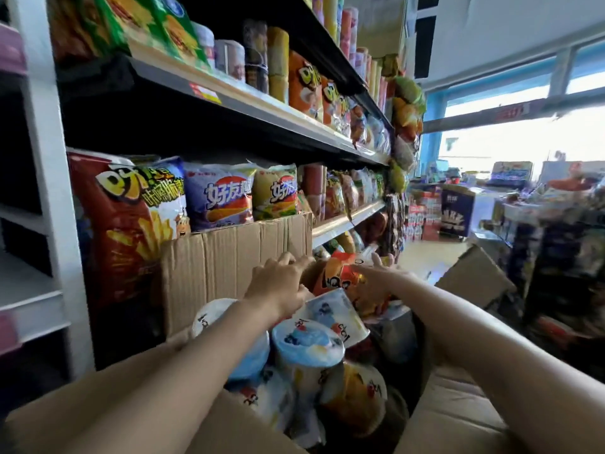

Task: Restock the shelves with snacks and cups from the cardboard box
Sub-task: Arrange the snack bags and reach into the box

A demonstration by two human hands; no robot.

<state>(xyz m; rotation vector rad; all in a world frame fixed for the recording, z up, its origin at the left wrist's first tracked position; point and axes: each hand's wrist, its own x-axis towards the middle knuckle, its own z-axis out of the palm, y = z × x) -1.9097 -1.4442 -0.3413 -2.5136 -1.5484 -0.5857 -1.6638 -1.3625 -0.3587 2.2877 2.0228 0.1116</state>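
Cardboard box (229, 263) open right below me, near flaps at bottom edge of view, tall left flap standing against the shelving. Near end of box: snack cups (307, 342) lying on their sides, packed touching each other, blue-and-white lids facing me; one yellowish cup (353, 398) sits closest, at the near right. Both forearms reach over the cups to the far end of the box. My left hand (281, 283) is at the far left, beside the tall flap, fingers curled down over the edge of an orange snack bag (340, 273); can't tell if it really grips the bag, frame is blurred. My right hand (376, 280) is on the right side of the same bag, fingers bent round it, holding it. Bag is tilted, at the far end of the box just above the cups. Beyond: shelf (343, 224) with a red fries bag (121, 231), purple chip bag (219, 198) and green chip bag (275, 194) behind the flap. Upper shelf (255, 106) carries cups and orange bags. Far right: another box (474, 276) on the floor, blurred store goods.
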